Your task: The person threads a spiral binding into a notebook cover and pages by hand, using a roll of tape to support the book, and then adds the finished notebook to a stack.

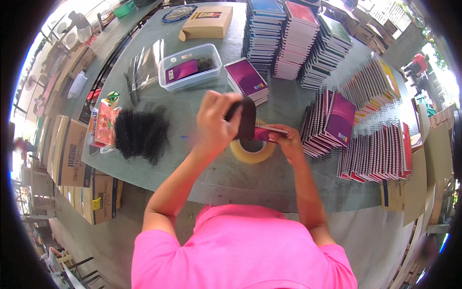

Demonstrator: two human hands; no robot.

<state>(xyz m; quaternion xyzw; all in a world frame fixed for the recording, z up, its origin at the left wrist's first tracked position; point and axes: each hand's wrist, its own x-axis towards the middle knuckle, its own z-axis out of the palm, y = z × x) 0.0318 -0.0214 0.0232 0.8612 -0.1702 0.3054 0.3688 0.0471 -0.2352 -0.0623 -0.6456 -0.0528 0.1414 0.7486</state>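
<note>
The person's left hand (214, 120) is closed around a dark, curved piece (247, 117), fingers wrapped over its upper end, holding it upright above the table (288, 183). The right hand (287, 140) pinches the right end of a small purple pad (265, 132), which lies level between the two hands and meets the dark piece at its left end. Both grips are narrow and tight on what they hold. Whether the dark piece is a cover or a bundle of binding coil cannot be told.

Just under the hands a tape roll (251, 150) lies flat on the table. To the left sits a heap of black coils (142, 132), and beyond it a clear tub (190, 67) with a purple pad and a few coils inside. Clear bags (144, 67) lie left of the tub. A brown envelope (207, 21) lies at the far edge. Tall stacks of notebooks (293, 38) stand at the far right, and fanned rows of bound pads (375, 149) spread along the right side. One short stack (246, 79) stands just beyond the hands. Cardboard boxes (72, 154) stand on the floor at left.
</note>
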